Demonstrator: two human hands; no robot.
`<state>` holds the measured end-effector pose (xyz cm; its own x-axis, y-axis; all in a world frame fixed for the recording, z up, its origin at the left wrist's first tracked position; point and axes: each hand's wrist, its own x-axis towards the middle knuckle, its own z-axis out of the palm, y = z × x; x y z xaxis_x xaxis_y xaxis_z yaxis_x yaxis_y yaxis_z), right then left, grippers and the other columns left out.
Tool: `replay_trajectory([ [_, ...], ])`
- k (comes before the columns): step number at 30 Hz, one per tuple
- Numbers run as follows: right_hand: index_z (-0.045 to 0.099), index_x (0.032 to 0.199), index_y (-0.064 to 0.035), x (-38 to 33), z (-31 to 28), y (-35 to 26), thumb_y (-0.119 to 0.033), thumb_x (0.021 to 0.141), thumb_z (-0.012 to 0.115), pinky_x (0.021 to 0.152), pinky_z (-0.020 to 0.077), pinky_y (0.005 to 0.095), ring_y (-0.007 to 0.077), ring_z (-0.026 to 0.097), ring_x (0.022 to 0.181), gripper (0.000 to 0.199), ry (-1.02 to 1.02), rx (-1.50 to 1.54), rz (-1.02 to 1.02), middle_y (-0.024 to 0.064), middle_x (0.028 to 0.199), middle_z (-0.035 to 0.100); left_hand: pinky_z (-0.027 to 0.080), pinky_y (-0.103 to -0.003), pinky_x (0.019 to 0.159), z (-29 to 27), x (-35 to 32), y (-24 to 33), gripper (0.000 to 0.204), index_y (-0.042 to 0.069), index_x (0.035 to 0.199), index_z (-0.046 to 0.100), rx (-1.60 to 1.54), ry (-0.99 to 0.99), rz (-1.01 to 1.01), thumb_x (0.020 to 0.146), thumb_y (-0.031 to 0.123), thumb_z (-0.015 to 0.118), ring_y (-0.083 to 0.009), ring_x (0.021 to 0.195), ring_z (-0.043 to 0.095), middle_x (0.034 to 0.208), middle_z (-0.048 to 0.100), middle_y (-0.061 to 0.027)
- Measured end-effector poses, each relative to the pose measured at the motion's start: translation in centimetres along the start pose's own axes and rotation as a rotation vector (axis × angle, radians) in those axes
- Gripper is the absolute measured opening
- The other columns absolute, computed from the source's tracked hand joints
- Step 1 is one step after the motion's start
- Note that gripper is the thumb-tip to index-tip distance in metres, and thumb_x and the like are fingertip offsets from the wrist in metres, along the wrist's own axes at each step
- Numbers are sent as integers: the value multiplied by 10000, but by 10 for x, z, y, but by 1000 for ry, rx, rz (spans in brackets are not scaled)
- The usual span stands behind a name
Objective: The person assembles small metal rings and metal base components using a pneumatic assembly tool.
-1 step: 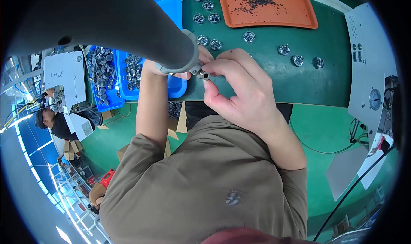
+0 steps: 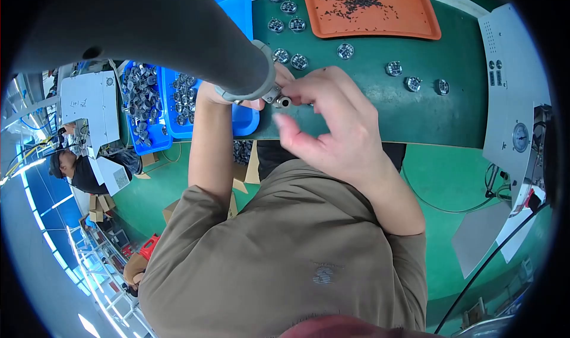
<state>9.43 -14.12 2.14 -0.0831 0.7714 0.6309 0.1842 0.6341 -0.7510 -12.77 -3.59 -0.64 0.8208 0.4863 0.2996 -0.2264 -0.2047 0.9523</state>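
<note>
A dark grey cylindrical body (image 2: 237, 59) hangs in front of me, with a small metal nozzle-like tip (image 2: 284, 102) at its lower end. My left hand (image 2: 284, 75) is behind this end; fingers show on both sides of it, and their grip is hidden. Just right of the tip is my right hand (image 2: 341, 121), its thumb lowered and apart from the bent index finger. The index fingertip is beside the metal tip; whether it touches cannot be made out. Small round clear-and-metal parts (image 2: 345, 51) lie scattered beyond my hands on the green table (image 2: 451, 118).
An orange tray (image 2: 380, 32) of tiny dark pieces lies at the far side. Blue bins (image 2: 252, 127) of small parts stand at the left. A grey machine panel with a gauge (image 2: 520, 137) borders the right. Other people (image 2: 80, 172) are at the far left.
My right thumb has swung down and left, away from the metal tip, widening its gap to the index finger. The left arm stays in place.
</note>
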Motion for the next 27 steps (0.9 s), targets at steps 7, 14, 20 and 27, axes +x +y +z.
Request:
replay_trajectory([
  [7, 643, 929, -27, -2, -4, 0, -24, 733, 829, 609, 524, 342, 244, 631, 720, 270, 16, -74, 22, 95, 850, 626, 551, -393, 819, 5, 7, 4, 491, -35, 1006, 765, 12, -42, -51, 740, 359, 884, -301, 935, 712, 999, 755, -184],
  [14, 642, 980, -36, -1, -6, -4, 4, 739, 790, 653, 540, 373, 269, 642, 763, 285, -31, -9, 54, 101, 871, 617, 546, -384, 828, 0, 1, 0, 444, -36, 1026, 760, 54, -41, -88, 738, 277, 888, -286, 920, 704, 1011, 754, -169],
  [20, 688, 954, -25, -1, -9, -1, -12, 712, 857, 556, 471, 271, 162, 575, 670, 295, 32, -60, 84, 82, 890, 664, 527, -380, 872, 5, 7, 7, 476, -19, 1087, 747, 9, -55, -105, 778, 320, 878, -272, 971, 693, 1068, 749, -143],
  [27, 656, 979, -24, -3, -6, -2, -10, 722, 816, 657, 544, 366, 280, 650, 773, 303, -13, -56, 50, 109, 905, 633, 518, -394, 917, 2, 3, 10, 465, -9, 1099, 747, 52, -56, -111, 786, 310, 876, -269, 1011, 688, 1077, 750, -130],
])
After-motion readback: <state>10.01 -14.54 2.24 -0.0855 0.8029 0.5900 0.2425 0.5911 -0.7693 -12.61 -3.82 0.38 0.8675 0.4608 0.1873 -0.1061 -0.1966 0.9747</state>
